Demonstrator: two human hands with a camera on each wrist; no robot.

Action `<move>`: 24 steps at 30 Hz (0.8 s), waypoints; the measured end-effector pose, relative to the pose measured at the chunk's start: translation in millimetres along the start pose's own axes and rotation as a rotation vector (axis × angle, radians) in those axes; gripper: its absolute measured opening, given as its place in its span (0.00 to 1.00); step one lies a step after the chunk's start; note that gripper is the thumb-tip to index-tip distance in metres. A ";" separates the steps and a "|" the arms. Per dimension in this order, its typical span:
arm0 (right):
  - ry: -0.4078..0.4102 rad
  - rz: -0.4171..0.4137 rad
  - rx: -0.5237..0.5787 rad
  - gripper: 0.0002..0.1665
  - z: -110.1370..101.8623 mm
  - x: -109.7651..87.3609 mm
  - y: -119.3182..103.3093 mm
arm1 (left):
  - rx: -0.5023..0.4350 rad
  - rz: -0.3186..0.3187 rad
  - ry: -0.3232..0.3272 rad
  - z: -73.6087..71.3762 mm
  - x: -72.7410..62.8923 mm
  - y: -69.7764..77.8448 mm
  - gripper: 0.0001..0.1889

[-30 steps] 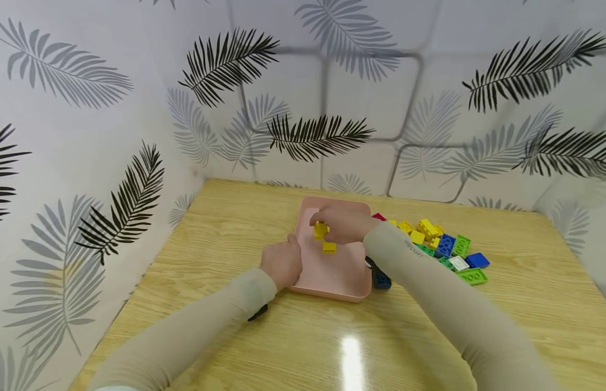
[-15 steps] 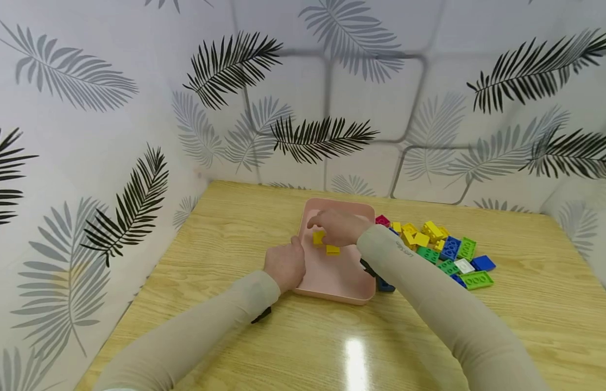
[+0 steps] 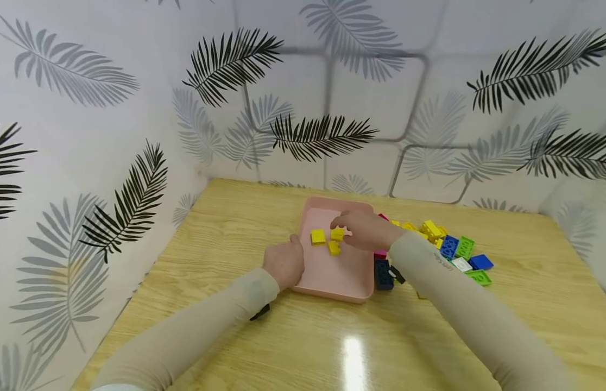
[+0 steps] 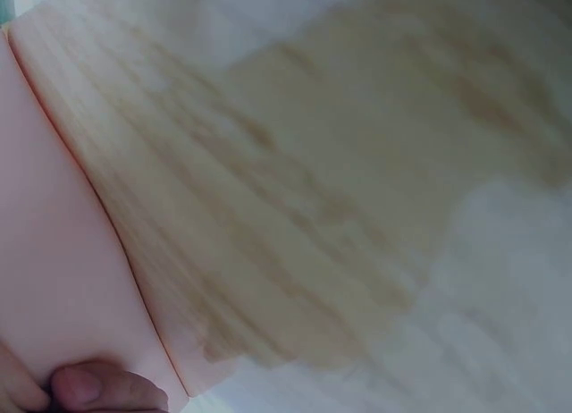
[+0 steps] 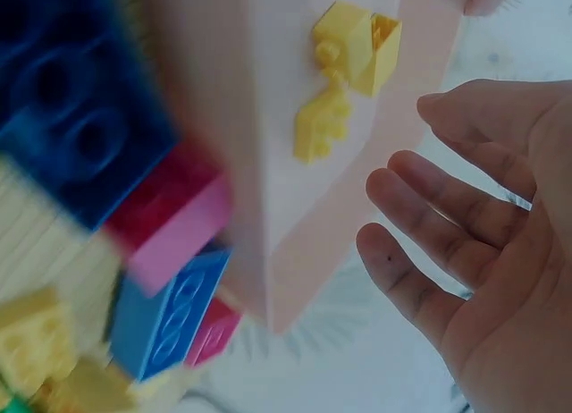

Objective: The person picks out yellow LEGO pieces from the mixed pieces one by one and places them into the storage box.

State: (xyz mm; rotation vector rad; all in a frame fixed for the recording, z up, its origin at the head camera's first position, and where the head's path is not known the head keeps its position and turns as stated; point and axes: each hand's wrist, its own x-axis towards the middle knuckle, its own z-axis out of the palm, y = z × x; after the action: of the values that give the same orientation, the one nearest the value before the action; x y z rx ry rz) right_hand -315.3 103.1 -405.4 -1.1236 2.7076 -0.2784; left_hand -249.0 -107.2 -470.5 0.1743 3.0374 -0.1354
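A pink tray stands on the wooden table, holding a square yellow brick, another yellow brick by the right fingertips, and a small yellow brick nearer me. My left hand grips the tray's left rim; in the left wrist view a thumb shows against the pink wall. Over the tray's right side is my right hand. The right wrist view shows its fingers spread and relaxed, with nothing between them and the yellow bricks apart from them.
Right of the tray lies a loose pile of bricks: yellow ones, a blue one, a white one and light green ones. A dark blue brick sits close to the tray's right wall. A leaf-patterned wall covering rises behind the table.
My right hand has set a yellow brick down in the tray, let go and moved right. The small yellow brick has turned. My left hand stays on the rim.
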 end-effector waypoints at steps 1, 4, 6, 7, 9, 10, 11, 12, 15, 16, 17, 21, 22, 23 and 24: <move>0.004 0.013 -0.010 0.22 -1.9 -6.5 2.1 | 0.003 -0.001 -0.003 0.2 0.2 -0.1 0.29; 0.017 0.061 -0.029 0.23 -6.5 -25.7 9.1 | 0.008 -0.010 -0.014 1.4 1.6 -0.1 0.30; 0.025 0.094 -0.033 0.23 -8.9 -38.5 12.7 | 0.005 -0.013 -0.020 2.0 2.8 0.2 0.30; 0.031 0.104 -0.036 0.23 -9.3 -44.9 14.8 | 0.004 -0.010 -0.023 1.9 3.1 0.4 0.30; 0.042 0.127 -0.045 0.23 -10.1 -57.9 17.8 | -0.004 -0.002 -0.026 1.9 3.0 0.4 0.30; 0.043 0.134 -0.040 0.23 -10.8 -64.6 19.1 | -0.007 0.006 -0.030 1.5 3.2 0.7 0.30; 0.046 0.139 -0.044 0.23 -11.2 -70.8 20.6 | -0.006 0.012 -0.032 1.4 3.3 0.6 0.31; 0.047 0.140 -0.042 0.23 -11.6 -76.8 21.7 | -0.005 0.015 -0.034 1.0 3.1 0.2 0.31; 0.043 0.135 -0.027 0.22 -12.4 -91.5 24.3 | 0.004 0.008 -0.027 0.7 2.4 -2.0 0.31; 0.039 0.132 -0.020 0.22 -12.1 -95.9 25.4 | 0.008 0.003 -0.027 0.7 2.0 -2.7 0.31; 0.037 0.133 -0.017 0.22 -11.5 -100.4 26.8 | 0.009 -0.002 -0.023 0.6 1.7 -3.3 0.31; 0.013 0.173 -0.010 0.23 -7.4 -121.7 32.3 | 0.006 0.005 -0.022 0.3 0.0 -2.0 0.31; 0.005 0.187 -0.010 0.23 -5.9 -127.6 34.0 | 0.002 0.012 -0.023 -0.1 0.0 -0.7 0.32; -0.003 0.197 -0.010 0.22 -4.2 -133.4 36.0 | 0.001 0.020 -0.023 -0.4 0.1 0.8 0.32; -0.010 0.211 -0.010 0.22 -2.8 -139.2 37.4 | -0.002 0.028 -0.022 -0.9 0.4 2.5 0.32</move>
State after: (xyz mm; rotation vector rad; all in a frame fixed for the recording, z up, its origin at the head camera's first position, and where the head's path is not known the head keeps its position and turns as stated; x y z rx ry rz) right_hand -244.9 228.6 -396.8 -0.8300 2.7914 -0.2254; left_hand -249.1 -104.6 -469.9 0.2142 3.0118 -0.1318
